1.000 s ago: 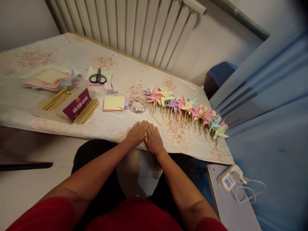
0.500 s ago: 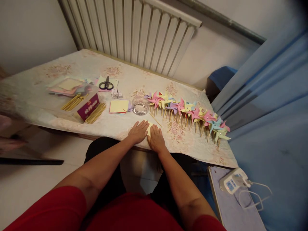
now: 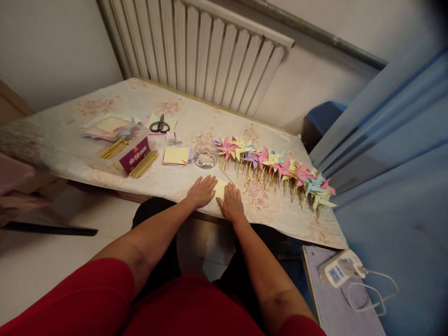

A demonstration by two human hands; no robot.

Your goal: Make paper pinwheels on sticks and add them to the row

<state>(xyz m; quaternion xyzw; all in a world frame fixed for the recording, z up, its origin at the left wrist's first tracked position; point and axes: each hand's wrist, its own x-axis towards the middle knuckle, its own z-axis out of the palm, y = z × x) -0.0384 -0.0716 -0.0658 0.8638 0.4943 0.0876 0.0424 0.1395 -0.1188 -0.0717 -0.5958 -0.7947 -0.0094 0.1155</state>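
Note:
A pale yellow sheet of paper (image 3: 219,188) lies at the table's near edge, partly covered by both hands. My left hand (image 3: 201,192) rests flat on its left side, fingers stretched out. On its right side lies my right hand (image 3: 232,203), palm down with the fingers extended. A thin wooden stick (image 3: 226,173) is just beyond the paper. Past it stands a round clear dish (image 3: 206,155) holding small shiny pieces. Left of the dish is a stack of coloured paper squares (image 3: 176,156), yellow on top.
Several finished paper pinwheels (image 3: 276,161) stand in a row to the right. At the left are bundled wooden sticks (image 3: 143,164), a purple-labelled box (image 3: 134,156), more paper sheets (image 3: 110,125), scissors (image 3: 160,125) and small white boxes (image 3: 173,137). A white power adapter (image 3: 341,269) sits at lower right.
My right hand has slid slightly to the right, away from the left hand, so more of the yellow paper shows between them. The left hand stays flat. The view has shifted a little.

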